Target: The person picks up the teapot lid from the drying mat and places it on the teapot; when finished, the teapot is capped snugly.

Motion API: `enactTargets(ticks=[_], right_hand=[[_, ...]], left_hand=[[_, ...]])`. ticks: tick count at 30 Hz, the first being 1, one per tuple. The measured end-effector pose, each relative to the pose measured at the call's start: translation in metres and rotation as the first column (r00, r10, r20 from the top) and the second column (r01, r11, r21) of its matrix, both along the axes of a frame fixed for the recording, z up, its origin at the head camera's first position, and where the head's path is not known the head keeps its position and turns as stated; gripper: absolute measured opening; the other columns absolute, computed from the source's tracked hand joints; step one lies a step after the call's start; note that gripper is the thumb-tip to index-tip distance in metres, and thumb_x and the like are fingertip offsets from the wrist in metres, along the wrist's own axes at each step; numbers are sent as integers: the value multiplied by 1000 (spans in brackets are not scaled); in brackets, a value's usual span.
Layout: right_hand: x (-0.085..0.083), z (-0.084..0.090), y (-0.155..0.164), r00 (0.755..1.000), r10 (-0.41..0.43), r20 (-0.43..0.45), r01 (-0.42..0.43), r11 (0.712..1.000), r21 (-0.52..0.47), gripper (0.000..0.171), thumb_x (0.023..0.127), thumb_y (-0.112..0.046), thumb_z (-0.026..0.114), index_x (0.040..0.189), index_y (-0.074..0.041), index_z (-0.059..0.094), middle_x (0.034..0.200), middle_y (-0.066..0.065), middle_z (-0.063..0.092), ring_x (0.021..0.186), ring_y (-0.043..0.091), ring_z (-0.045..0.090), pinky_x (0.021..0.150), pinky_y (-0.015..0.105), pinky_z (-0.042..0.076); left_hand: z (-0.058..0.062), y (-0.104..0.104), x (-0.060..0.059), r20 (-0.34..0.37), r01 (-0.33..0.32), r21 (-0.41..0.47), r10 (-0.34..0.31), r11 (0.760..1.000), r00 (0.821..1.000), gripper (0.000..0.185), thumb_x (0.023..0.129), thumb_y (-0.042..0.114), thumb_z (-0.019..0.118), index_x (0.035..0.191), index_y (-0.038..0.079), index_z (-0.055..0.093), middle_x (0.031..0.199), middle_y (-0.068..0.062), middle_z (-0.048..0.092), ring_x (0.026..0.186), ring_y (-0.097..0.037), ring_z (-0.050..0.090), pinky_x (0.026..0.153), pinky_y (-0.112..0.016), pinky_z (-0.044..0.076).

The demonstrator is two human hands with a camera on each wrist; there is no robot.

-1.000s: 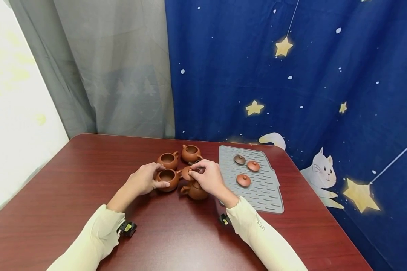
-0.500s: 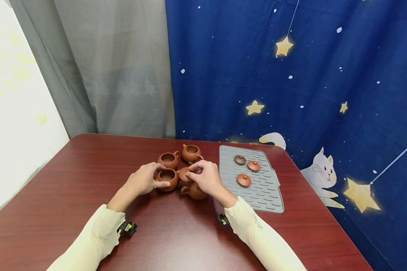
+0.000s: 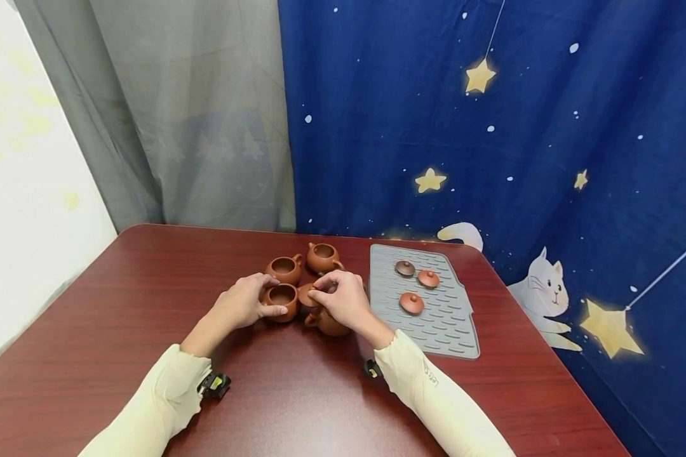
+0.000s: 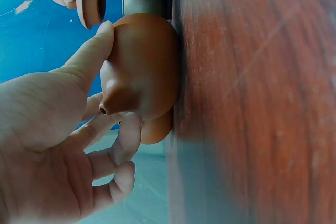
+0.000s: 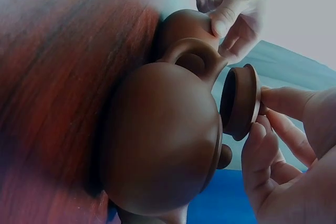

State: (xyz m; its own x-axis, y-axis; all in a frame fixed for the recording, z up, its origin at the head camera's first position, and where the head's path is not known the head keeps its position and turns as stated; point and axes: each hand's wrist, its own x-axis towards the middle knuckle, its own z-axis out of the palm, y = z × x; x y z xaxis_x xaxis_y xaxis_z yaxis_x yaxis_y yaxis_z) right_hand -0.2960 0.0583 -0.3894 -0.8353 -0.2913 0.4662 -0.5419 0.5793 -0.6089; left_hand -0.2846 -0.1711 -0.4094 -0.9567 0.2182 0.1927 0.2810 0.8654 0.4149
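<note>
My left hand point(image 3: 270, 296) grips an open brown clay teapot point(image 3: 282, 296) on the dark red table point(image 3: 137, 298), thumb on its near side point(image 4: 90, 51) and fingers round the far side. The pot's spout point(image 4: 107, 106) faces the left wrist camera. My right hand point(image 3: 317, 291) pinches a round clay lid point(image 3: 305, 295) by its edge, held on its side just right of that pot point(image 5: 184, 24). The lid point(image 5: 240, 100) hangs above a second teapot point(image 5: 163, 150), which carries its own lid and sits under my right palm point(image 3: 327, 324).
Two more open teapots point(image 3: 284, 268) point(image 3: 322, 258) stand behind the hands. A grey ribbed mat point(image 3: 446, 330) lies to the right with three lids point(image 3: 404, 268) point(image 3: 428, 278) point(image 3: 411, 303) on it. Curtains hang behind the table's far edge.
My right hand has carried the lid a little to the left, closer to the pot in my left hand. The left hand and the pots have stayed put.
</note>
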Motion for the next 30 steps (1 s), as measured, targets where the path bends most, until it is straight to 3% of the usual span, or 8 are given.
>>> enactTargets(ticks=[30], right_hand=[[-2,-5,-19,995,69,-69,-69,998,4,5,77,-18,74,81,-16,73,76,-9,64,62,0,53,57,17,43]], left_hand=[[-2,0,0,-9,1,11,-1,1000,1000,64,67,58,72,117,19,59,105,-1,60,95,-21,56,69,-47,45]])
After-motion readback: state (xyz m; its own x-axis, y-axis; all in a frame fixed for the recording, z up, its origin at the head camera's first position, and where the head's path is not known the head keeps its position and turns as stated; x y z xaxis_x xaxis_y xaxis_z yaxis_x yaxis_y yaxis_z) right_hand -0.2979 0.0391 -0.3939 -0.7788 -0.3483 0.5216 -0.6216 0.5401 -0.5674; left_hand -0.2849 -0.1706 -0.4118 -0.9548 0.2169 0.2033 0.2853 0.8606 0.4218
